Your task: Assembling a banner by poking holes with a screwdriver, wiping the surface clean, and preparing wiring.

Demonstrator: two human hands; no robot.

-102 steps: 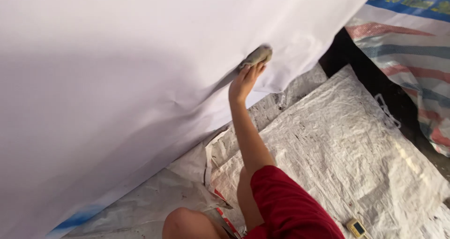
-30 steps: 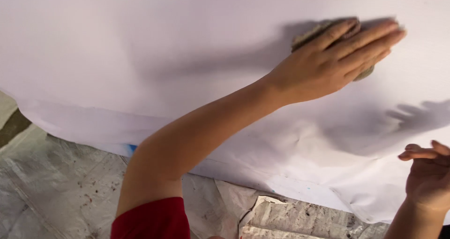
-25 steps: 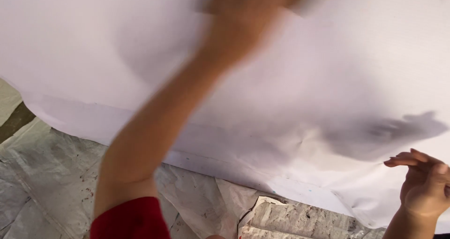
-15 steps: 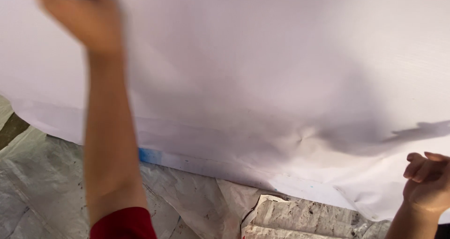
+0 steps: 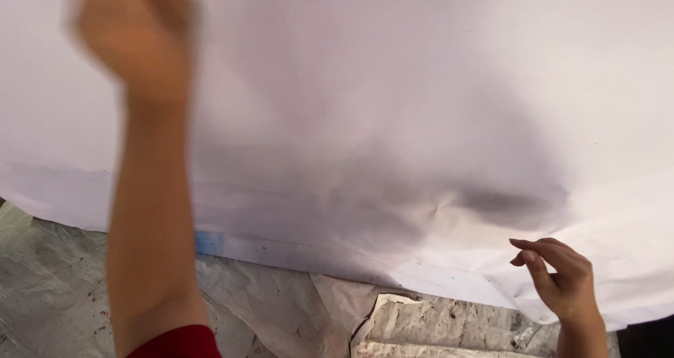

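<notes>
My left hand [image 5: 137, 45] presses against the big white sheet [image 5: 393, 105] near its upper left; blur hides its fingers, so I cannot tell their state. My right hand [image 5: 562, 281] hovers by the sheet's lower edge, fingers loosely spread, holding nothing. I judge this a smoothing pass, needing even pressure next.

Floor [image 5: 42, 295] w/ woven sacking [image 5: 435, 326]; white sheet [image 5: 421, 105] edge over it.

Left arm is up, forearm rising straight through the left of the frame from a red sleeve at the bottom edge. The left hand [image 5: 137, 45] sits in the upper left, blurred, so its fingers can't be read. Lower right, the right hand [image 5: 562, 277] comes up from the bottom edge, wrist bent, fingers [image 5: 540, 249] loosely curled and pointing left, gripping nothing.
</notes>
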